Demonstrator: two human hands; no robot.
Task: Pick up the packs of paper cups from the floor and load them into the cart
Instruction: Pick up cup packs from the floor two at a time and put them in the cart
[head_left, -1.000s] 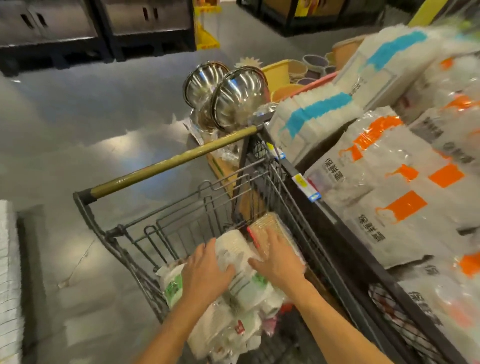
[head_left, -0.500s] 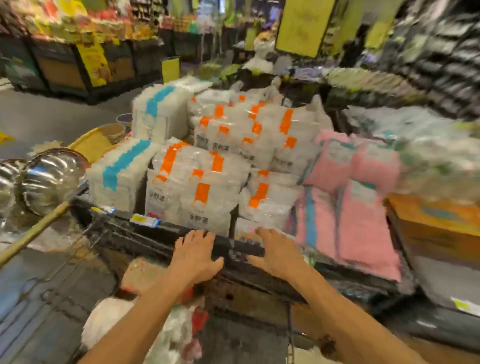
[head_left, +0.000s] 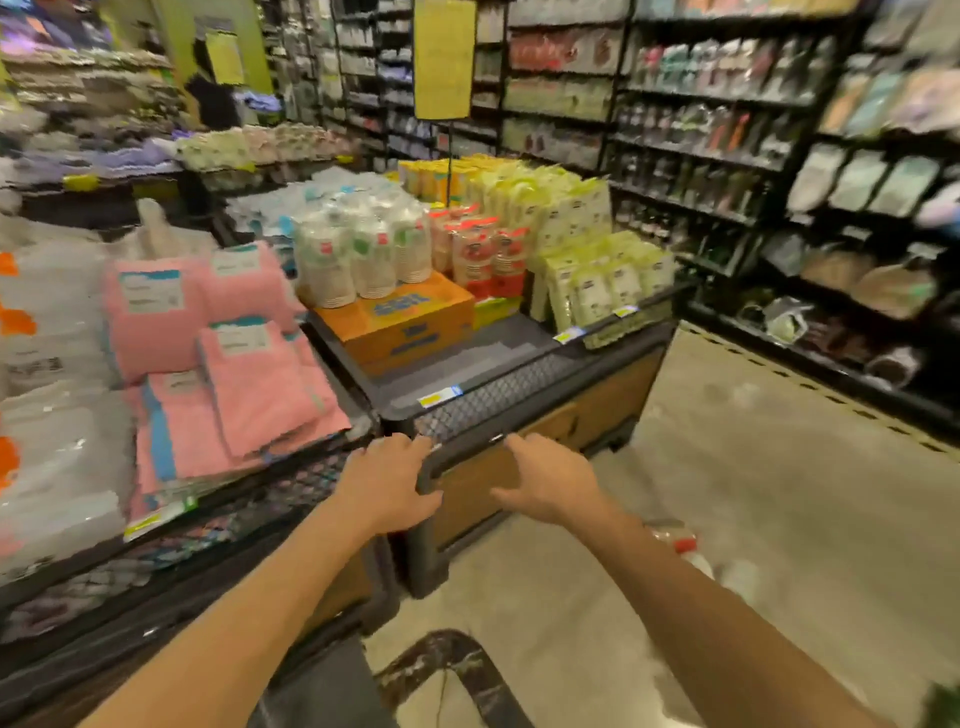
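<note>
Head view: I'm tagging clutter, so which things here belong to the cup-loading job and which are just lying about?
Job:
- left hand, empty
- right hand, empty
- pack on the floor, blurred, probably cups

Lying about:
- pink packs
- orange box
- cup stacks on display
- green packs
- yellow sign

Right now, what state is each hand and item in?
Left hand: empty, fingers spread, in front of the display bin's corner.
Right hand: empty, open.
Pack of paper cups: lying on the floor, partly hidden by the right arm.
Cup packs: upright on the orange box.
Pink packs: stacked, tilted.
</note>
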